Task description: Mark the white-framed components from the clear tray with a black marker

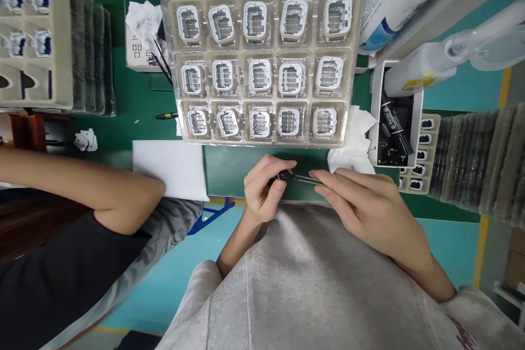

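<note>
Two hands at near table edge: left hand pinching small dark capacitor; right hand fingertips closed on its leads; parts tray just beyond.

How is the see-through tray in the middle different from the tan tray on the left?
The clear tray has a white-framed part in all fifteen pockets; the tan tray shows only four blue-and-white parts, and its lower pockets look empty. The clear tray lies straight ahead, beyond both hands; the tan tray sits off at the left edge. Both are pocketed trays holding small parts.

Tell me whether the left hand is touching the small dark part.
Touching. The head view shows the left hand pinching the small dark part between thumb and fingertips, with no gap visible.
</note>
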A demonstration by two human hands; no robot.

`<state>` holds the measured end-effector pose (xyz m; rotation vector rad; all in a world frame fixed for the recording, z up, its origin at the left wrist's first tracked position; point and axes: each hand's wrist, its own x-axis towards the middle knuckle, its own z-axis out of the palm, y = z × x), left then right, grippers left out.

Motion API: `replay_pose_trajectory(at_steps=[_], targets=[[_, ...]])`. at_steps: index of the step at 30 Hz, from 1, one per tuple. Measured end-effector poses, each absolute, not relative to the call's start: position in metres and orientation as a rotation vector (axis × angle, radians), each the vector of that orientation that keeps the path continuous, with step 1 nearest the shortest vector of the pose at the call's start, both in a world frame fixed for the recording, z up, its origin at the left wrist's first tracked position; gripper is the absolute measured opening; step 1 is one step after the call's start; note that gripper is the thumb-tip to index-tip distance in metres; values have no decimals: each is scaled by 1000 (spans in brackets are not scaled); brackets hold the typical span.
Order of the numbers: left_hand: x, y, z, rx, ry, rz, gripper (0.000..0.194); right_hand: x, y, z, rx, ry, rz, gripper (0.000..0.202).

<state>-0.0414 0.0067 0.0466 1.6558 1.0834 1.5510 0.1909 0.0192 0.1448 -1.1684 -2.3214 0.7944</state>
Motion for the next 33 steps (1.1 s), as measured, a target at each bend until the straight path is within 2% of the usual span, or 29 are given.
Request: replay_pose_trajectory(at_steps=[33], targets=[[-40, 11, 32, 1832, 1193, 1718, 21, 192, 11, 144, -1184, -2288, 828, 24]])
